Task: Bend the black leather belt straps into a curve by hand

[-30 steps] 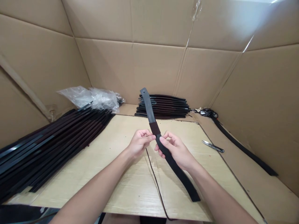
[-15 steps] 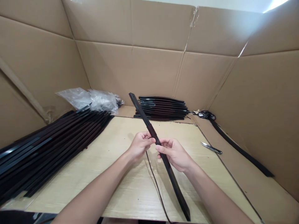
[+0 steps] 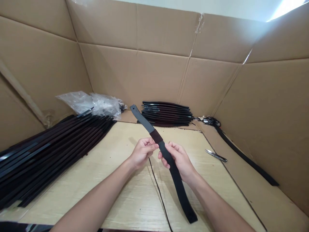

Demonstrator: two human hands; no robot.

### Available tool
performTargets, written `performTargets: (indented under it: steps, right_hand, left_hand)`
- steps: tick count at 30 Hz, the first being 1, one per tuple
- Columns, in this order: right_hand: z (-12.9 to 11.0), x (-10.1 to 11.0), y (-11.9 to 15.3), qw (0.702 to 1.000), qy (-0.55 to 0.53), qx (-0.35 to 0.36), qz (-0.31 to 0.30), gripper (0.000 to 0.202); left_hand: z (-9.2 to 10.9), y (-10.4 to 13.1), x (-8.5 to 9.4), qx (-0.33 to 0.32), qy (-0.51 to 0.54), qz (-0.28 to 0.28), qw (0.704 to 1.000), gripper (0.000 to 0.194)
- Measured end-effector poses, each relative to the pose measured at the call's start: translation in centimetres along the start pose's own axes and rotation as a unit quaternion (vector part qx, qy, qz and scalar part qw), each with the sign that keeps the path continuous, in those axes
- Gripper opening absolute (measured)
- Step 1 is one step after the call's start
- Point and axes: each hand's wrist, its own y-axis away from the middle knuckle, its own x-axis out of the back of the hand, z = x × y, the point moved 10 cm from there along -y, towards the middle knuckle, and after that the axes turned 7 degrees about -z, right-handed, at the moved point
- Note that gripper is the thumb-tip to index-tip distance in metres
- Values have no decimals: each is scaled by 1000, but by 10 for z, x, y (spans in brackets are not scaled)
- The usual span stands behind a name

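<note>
A long, slightly curved black flat strip slants across the middle of the head view, held above the table. It has a small hole near its far end, and a dark brown cord wrapping forms a band around its upper part. Just below that band, my left hand pinches the thin dark cord against the strip's edge; the cord's tail hangs toward the table's front edge. My right hand is closed around the strip, thumb on its upper side and fingertips curled around the left edge.
Several similar dark strips lie piled at the left, beside crumpled clear plastic. Another stack of strips is at the back. Thread snips lie right, near a long black strip and a dark tangle. Cardboard walls surround the table.
The strip has rolled about its length, so its broad flat face now shows instead of its narrow edge. My right hand's fingers have shifted around it; my left hand stays near the wrapping.
</note>
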Motion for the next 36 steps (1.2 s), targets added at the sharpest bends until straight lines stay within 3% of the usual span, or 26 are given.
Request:
performTargets:
  steps: [5, 11, 18, 25, 31, 36]
  right_hand:
    - [-4, 5, -1, 1000, -19, 11, 17, 51]
    - [4, 6, -2, 1000, 8, -15, 10, 68]
    - [10, 0, 3, 997, 17, -60, -33, 63]
    - [17, -15, 8, 990, 54, -94, -94, 65]
    - [17, -29, 15, 976, 105, -93, -165, 66]
    - [22, -40, 24, 963, 106, -112, -222, 66]
  left_hand:
    - [0, -1, 5, 7, -9, 36, 999, 54]
    - [-2, -3, -4, 16, -2, -12, 1000, 58]
    - [-8, -1, -7, 44, -3, -59, 997, 53]
    - [-9, 1, -18, 58, -11, -119, 991, 56]
    - [-2, 4, -12, 41, 11, -112, 993, 59]
    - [-11, 3, 3, 60, 22, -79, 995, 59]
